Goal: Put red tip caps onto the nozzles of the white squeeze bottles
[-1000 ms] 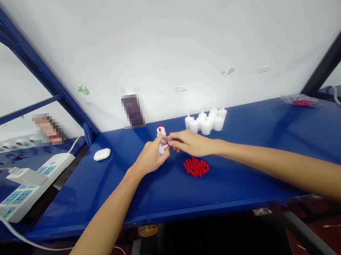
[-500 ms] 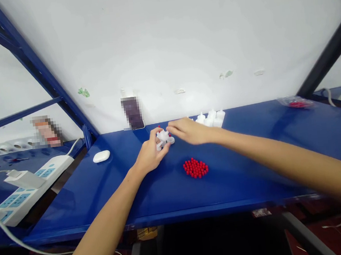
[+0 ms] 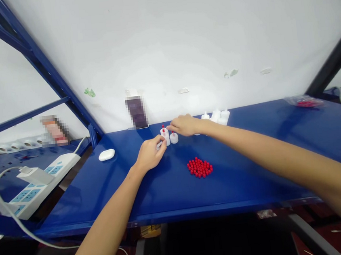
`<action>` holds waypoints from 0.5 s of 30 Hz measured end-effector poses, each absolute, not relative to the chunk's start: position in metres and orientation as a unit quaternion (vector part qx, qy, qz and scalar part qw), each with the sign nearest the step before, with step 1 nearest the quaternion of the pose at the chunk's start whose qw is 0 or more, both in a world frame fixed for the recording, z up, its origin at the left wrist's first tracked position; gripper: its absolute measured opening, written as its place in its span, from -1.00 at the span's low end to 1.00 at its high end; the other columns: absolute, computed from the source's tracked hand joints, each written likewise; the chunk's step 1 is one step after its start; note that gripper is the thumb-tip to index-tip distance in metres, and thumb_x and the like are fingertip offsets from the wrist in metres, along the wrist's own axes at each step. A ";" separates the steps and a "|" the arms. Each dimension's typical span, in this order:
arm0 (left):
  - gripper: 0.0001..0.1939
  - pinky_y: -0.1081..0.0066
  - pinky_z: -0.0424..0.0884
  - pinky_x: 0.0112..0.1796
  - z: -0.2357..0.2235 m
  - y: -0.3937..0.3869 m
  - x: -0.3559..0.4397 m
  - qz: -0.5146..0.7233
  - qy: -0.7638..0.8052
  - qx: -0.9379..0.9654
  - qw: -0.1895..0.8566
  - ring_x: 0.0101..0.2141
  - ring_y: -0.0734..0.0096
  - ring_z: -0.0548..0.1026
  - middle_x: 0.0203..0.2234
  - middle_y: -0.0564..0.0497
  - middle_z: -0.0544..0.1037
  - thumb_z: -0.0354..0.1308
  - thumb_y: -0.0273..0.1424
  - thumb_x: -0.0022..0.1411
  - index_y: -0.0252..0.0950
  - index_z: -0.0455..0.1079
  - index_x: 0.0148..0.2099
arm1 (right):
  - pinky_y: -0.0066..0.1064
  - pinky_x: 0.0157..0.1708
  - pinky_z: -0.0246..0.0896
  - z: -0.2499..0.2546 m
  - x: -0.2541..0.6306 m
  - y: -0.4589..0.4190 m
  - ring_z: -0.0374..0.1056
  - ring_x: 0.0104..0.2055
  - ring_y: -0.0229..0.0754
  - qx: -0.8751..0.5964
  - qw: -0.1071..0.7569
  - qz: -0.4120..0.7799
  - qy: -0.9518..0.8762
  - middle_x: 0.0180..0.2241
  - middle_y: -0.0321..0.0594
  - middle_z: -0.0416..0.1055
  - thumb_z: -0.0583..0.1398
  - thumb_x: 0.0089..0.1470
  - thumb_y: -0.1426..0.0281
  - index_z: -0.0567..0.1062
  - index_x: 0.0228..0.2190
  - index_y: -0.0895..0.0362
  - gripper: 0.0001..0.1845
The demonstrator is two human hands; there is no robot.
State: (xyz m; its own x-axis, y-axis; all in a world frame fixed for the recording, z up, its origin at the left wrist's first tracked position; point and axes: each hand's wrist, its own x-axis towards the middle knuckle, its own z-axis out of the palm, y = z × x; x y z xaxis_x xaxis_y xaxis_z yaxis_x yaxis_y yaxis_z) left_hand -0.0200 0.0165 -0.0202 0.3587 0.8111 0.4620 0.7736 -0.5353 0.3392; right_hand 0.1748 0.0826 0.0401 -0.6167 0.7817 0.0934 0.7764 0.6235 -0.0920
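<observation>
My left hand (image 3: 149, 155) rests on the blue table (image 3: 242, 176) with its fingers curled round a small white bottle (image 3: 159, 145). Just beyond its fingertips stand two small white bottles with red caps (image 3: 165, 134), (image 3: 174, 137). My right hand (image 3: 185, 125) reaches across above them, fingers stretched left and loosely apart, with nothing visible in them. A pile of several red caps (image 3: 200, 168) lies nearer me, right of my left hand. A group of uncapped white bottles (image 3: 218, 116) stands behind my right wrist, partly hidden by it.
A white earbud case (image 3: 106, 154) lies at the table's left. A power strip with a plugged adapter (image 3: 33, 184) sits on the left shelf. A blurred dark object (image 3: 136, 112) leans on the wall. A clear bag with red bits (image 3: 303, 101) lies far right.
My right hand has gone from meeting my left hand to the back of the table. A second red-capped bottle now stands beside the first. My left hand has stayed roughly in place.
</observation>
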 end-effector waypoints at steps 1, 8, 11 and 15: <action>-0.76 0.47 0.17 -0.42 -0.020 0.016 -0.020 0.300 0.481 0.823 0.030 -0.54 0.46 0.36 -0.52 0.07 0.48 -0.02 -0.31 0.35 -0.28 0.44 -0.21 | -0.27 -0.32 0.08 0.041 0.178 0.080 0.40 -0.29 -0.03 -0.436 0.082 0.018 -0.896 -0.34 0.04 0.51 -0.05 0.34 0.20 0.52 -0.36 0.20 -0.52; -0.79 0.46 0.20 -0.37 -0.018 0.015 -0.017 0.288 0.452 0.843 0.035 -0.47 0.44 0.41 -0.46 0.06 0.51 -0.03 -0.37 0.34 -0.28 0.41 -0.27 | -0.40 -0.45 0.11 0.043 0.213 0.030 0.28 -0.53 -0.26 -0.309 0.014 0.137 -0.941 -0.53 -0.22 0.47 0.16 0.14 0.36 0.58 -0.37 0.18 -0.79; -0.81 0.46 0.21 -0.35 -0.018 0.015 -0.014 0.278 0.446 0.850 0.040 -0.45 0.44 0.42 -0.44 0.06 0.51 -0.02 -0.38 0.33 -0.28 0.40 -0.27 | -0.40 -0.41 0.17 0.041 0.223 0.016 0.33 -0.47 -0.25 -0.255 -0.032 0.164 -0.952 -0.42 -0.19 0.53 0.14 0.13 0.42 0.60 -0.29 0.18 -0.77; -0.81 0.45 0.18 -0.38 -0.019 0.014 -0.014 0.262 0.448 0.853 0.047 -0.48 0.45 0.39 -0.48 0.07 0.49 -0.02 -0.37 0.33 -0.27 0.40 -0.27 | -0.36 -0.36 0.19 0.039 0.234 0.018 0.39 -0.36 -0.18 -0.270 -0.050 0.128 -0.953 -0.32 -0.13 0.55 0.13 0.13 0.44 0.60 -0.28 0.18 -0.77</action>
State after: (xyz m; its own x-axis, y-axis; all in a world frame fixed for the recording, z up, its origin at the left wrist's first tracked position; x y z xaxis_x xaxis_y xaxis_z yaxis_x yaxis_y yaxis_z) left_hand -0.0136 0.0145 -0.0194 0.4610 0.7895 0.4051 0.7407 -0.5938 0.3144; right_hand 0.2345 0.0181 0.0393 -0.8490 0.5020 -0.1648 0.5277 0.8212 -0.2172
